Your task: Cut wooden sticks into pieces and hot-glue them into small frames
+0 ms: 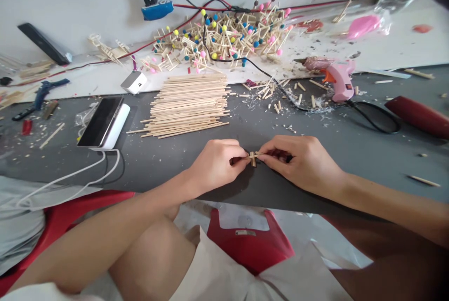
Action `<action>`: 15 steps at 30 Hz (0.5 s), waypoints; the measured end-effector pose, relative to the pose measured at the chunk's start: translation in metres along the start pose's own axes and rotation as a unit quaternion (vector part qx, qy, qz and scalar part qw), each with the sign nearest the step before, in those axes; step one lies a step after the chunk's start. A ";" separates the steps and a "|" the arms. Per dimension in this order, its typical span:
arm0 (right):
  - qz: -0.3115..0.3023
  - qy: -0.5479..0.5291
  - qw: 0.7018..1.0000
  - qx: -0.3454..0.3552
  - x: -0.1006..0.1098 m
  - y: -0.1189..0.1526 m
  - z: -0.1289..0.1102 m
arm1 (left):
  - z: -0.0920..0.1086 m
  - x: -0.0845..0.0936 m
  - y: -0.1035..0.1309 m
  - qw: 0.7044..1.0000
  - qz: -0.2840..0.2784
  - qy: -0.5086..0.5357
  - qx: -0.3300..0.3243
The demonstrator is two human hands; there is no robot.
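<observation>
"Left hand (220, 164) and right hand (304, 164): were they closed?"

"Yes, both gripped a small wooden cross (253, 159) from opposite sides, near the front edge of the surface (157, 160)."

"And farther out?"

"Thin sticks (189, 106) lay in a stack left of the cross, toward the back edge; a pink glue gun (342, 79) straddled that edge on the right."

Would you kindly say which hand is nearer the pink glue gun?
The right hand, below and left of the pink glue gun in the picture; the left hand is farther left.
</observation>
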State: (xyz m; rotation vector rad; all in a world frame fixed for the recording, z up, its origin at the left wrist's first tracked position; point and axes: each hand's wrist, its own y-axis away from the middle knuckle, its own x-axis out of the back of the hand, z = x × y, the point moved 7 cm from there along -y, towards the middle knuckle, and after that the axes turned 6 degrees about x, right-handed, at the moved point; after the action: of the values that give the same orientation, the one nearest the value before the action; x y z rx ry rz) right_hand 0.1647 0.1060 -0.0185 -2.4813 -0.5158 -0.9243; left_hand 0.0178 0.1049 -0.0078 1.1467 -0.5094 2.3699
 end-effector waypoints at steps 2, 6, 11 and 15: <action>0.003 -0.010 1.000 -0.023 -0.001 0.001 0.003 | 0.000 -0.001 0.000 1.000 0.001 0.003 0.000; 0.010 -0.016 0.999 -0.029 -0.001 0.002 0.005 | 0.000 -0.002 0.001 1.000 0.002 0.004 0.001; -0.003 -0.024 1.000 -0.009 -0.001 0.001 0.003 | -0.001 -0.002 0.001 1.000 0.004 0.005 0.007; -0.010 -0.027 1.000 -0.001 0.000 0.000 0.003 | -0.001 -0.002 0.001 1.000 0.004 0.005 0.009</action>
State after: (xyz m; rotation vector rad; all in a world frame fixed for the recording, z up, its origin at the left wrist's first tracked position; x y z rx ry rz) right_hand 0.1659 0.1071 -0.0206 -2.5129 -0.5594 -0.8674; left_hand 0.0178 0.1036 -0.0102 1.1414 -0.4910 2.3908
